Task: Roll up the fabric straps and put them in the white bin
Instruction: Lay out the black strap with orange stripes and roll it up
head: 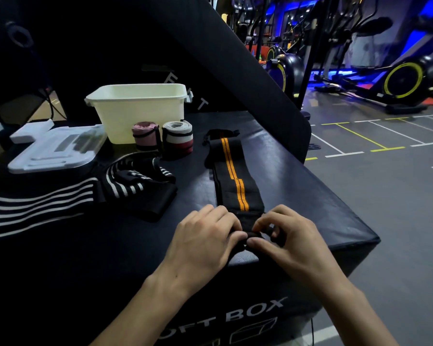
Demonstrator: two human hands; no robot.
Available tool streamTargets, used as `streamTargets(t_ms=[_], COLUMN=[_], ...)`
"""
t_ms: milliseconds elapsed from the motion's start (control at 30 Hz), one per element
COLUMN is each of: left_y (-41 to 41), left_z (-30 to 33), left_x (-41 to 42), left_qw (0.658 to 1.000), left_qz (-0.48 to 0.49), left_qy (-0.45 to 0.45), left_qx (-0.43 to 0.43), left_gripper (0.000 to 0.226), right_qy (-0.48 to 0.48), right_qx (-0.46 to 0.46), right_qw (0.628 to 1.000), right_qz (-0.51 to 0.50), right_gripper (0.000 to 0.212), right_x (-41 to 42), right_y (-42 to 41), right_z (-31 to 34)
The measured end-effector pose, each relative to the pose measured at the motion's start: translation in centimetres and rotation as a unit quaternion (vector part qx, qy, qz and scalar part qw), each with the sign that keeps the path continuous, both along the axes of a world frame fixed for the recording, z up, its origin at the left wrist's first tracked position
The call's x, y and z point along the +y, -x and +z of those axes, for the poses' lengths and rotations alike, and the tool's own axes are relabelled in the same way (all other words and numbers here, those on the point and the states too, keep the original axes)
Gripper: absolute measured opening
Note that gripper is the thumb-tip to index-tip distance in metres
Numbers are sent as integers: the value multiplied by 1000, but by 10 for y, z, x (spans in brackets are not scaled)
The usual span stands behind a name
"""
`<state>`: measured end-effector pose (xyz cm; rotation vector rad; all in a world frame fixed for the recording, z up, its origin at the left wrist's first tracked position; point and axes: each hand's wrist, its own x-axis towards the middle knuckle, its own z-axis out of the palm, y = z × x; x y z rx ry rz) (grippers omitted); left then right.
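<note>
Both hands are pinching the near end of the black strap with orange stripes (231,176) lying along the dark worktop (298,176); the left hand (205,236) and the right hand (288,236) are each having a grip clamped on it; the white bin (138,108) is standing farther back, two rolled straps (163,137) just beside it.

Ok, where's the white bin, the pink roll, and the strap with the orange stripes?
white bin (125,113), head view, on its front wall.
pink roll (145,134), head view, on its side, just in front of the bin.
strap with orange stripes (231,171), head view, on the orange stripes at mid-length.
</note>
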<state>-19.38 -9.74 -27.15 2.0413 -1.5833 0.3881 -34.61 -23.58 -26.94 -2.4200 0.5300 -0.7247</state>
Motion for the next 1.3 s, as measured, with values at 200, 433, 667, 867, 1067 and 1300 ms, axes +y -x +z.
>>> streamTargets(t_ms=[200, 433, 667, 867, 1067, 1300], left_y=[2, -5, -8, -19, -21, -15], left_z=[8, 8, 8, 7, 12, 17], left_x=[2, 9, 5, 2, -3, 4], left_qw=[992, 993, 999, 987, 954, 943], left_qz=[12, -43, -38, -56, -58, -74], left_qy=[-38, -13, -11, -22, -32, -57], left_qx=[119, 107, 17, 151, 293, 319], left_gripper=[31, 28, 30, 22, 12, 15], right_qy=[22, 8, 6, 22, 74, 70], right_qx=[9, 68, 14, -34, -32, 17], right_qw=[1000, 996, 1000, 998, 996, 996], right_qz=[17, 51, 8, 49, 36, 51], right_gripper=[29, 23, 18, 24, 20, 29], right_x=[-7, -19, -10, 0, -3, -10], right_y=[-2, -7, -9, 2, -4, -1], right_z=[-1, 8, 3, 2, -2, 2])
